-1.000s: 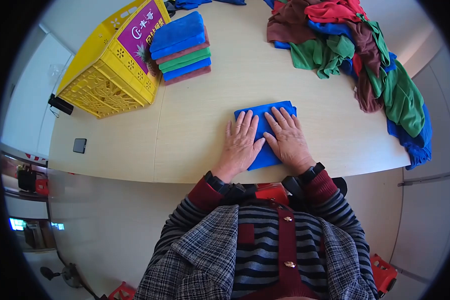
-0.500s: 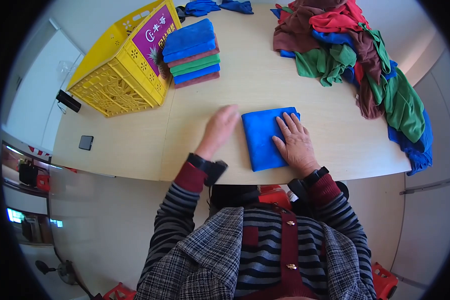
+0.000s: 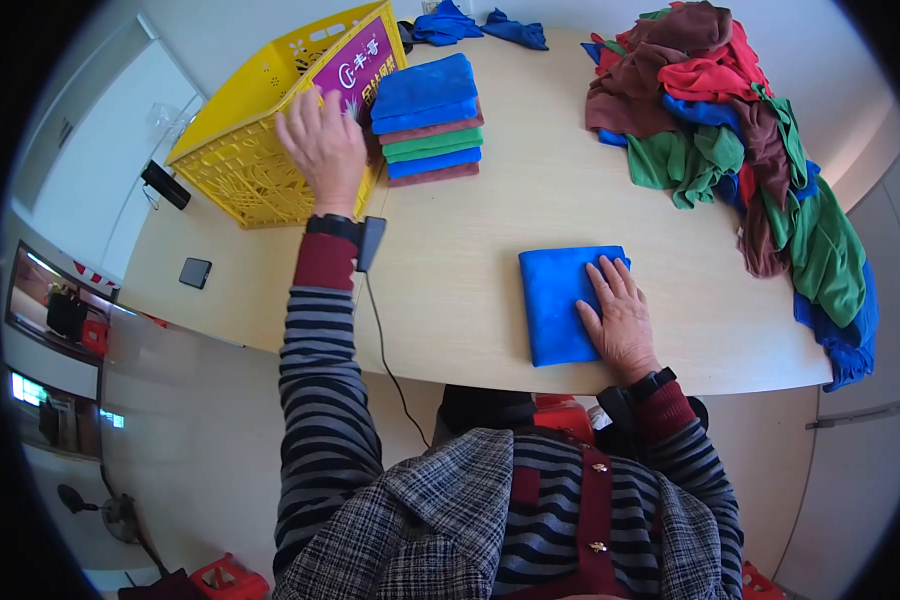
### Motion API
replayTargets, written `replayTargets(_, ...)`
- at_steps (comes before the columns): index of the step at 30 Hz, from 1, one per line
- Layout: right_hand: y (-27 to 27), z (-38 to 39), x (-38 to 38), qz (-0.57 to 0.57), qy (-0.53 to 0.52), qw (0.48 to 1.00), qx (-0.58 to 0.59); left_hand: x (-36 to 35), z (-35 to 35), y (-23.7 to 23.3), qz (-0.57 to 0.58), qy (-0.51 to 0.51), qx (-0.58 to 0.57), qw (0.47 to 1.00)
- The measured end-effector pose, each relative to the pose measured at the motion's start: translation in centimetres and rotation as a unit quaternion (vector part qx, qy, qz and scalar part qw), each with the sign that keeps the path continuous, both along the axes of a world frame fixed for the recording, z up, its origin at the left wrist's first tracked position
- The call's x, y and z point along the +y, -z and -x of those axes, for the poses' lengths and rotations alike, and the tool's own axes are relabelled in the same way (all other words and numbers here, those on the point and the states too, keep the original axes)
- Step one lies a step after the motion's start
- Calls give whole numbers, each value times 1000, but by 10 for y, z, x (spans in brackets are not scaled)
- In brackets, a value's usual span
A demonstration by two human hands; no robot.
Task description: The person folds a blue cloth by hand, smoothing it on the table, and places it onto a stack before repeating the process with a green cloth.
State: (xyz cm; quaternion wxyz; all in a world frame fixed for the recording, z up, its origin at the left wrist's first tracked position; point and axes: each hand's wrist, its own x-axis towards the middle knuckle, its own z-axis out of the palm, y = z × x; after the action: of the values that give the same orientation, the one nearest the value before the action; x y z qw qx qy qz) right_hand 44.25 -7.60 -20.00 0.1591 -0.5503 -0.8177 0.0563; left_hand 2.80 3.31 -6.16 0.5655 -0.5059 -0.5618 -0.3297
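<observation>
Spanning the view, the table (image 3: pixel 490 230) is loaded with a heap of loose cloths (image 3: pixel 760 150) at two o'clock, a yellow crate (image 3: pixel 240 160) at ten o'clock and, just beside it, a stack of folded towels (image 3: pixel 430 120) at eleven o'clock. The folded blue towel (image 3: pixel 560 300) is pinned flat near the front edge, at five o'clock, under the open right hand (image 3: pixel 620 320). The left hand (image 3: pixel 322 150) is spread, grasping nothing, at the crate's near corner. The towel is best pressed square while the crate is steadied, so no fold slips.
</observation>
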Motion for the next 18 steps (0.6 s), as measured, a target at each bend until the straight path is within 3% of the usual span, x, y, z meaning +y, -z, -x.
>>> replayTargets(1, 0, 0, 0, -2, 0, 1000, 0, 2, 15, -12, -2, 0, 0, 1000)
replayTargets(3, -1, 0, 0, -2, 2, 1000, 1, 7, 44, -29, 102, -109, -16, 989)
replayTargets(7, -1, 0, 2, 1, -2, 1000, 5, 15, 74, -48, 202, -83, -99, 971)
replayTargets(18, -2, -1, 2, 0, 5, 1000, 9, -10, 60, -44, 123, 2, -65, 990)
